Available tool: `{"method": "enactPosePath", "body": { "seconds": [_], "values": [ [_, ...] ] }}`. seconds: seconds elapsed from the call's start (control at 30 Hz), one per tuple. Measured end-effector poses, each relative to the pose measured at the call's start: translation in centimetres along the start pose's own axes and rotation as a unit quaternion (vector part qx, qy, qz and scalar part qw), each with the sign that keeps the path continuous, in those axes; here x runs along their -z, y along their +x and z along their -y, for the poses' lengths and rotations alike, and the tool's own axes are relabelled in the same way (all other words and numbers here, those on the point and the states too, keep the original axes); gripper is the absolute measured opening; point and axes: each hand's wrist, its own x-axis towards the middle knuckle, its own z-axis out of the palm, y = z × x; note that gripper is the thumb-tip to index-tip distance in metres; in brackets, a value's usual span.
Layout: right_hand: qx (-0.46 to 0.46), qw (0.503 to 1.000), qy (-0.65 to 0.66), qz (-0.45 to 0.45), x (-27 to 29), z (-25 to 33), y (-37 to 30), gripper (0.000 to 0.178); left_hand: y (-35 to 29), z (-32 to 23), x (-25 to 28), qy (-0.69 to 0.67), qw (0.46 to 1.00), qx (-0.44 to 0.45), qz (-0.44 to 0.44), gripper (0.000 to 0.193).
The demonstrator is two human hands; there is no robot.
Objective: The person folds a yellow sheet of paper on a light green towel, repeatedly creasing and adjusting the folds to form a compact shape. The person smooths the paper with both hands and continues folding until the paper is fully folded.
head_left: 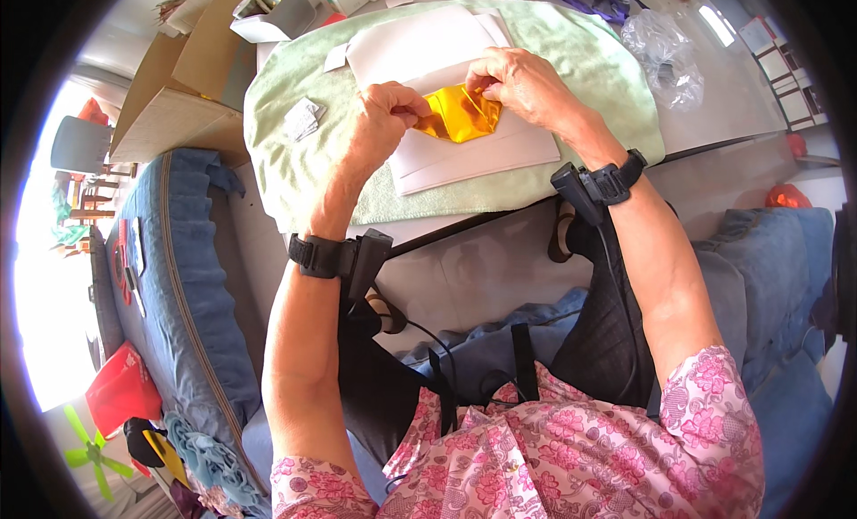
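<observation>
A shiny gold foil sheet (pixel 461 116), partly folded, is held between both of my hands above a stack of white paper (pixel 478 160). My left hand (pixel 386 116) pinches its left edge between thumb and fingers. At the upper right edge, my right hand (pixel 527 86) grips it with fingertips bent in. The foil sags toward me in the middle, with creases catching the light. Beneath the paper, a pale green towel (pixel 295 180) covers the table. Whether anything lies inside the fold cannot be seen.
Small white paper pieces (pixel 304 118) lie left on the towel. A cardboard box (pixel 178 99) stands at the left, and a grey container (pixel 275 17) sits at the back. Crumpled clear plastic (pixel 662 59) is at the right. A blue-covered seat (pixel 201 296) flanks my left side.
</observation>
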Motion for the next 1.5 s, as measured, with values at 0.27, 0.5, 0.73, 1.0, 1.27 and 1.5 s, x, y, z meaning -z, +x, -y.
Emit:
{"method": "enactPosePath", "body": {
  "seconds": [0.27,0.5,0.73,1.0,1.27,1.5],
  "values": [
    [-0.016,1.000,-0.009,0.003,-0.1,0.1,0.3,0.017,0.3,-0.4,0.1,0.007,1.000,0.022,-0.002,0.023],
    [-0.014,1.000,-0.010,-0.010,-0.2,0.1,0.5,0.019,0.4,-0.1,0.2,0.009,1.000,0.022,0.009,0.025],
    [-0.015,0.999,-0.028,-0.017,-0.5,0.0,0.9,0.021,0.5,-0.2,0.1,0.014,1.000,0.022,0.007,0.027],
    [0.075,0.983,-0.103,-0.131,-1.5,-1.0,0.7,0.047,0.6,0.6,0.2,0.183,0.979,-0.051,-0.070,0.047],
    [-0.001,0.997,-0.054,-0.055,-1.1,-0.5,0.9,0.050,0.9,1.2,1.1,0.147,0.988,-0.040,-0.041,0.053],
    [0.079,0.983,-0.097,-0.131,-1.3,-1.5,1.0,0.033,0.8,0.9,1.1,0.169,0.984,-0.031,-0.055,0.037]
  ]
}}
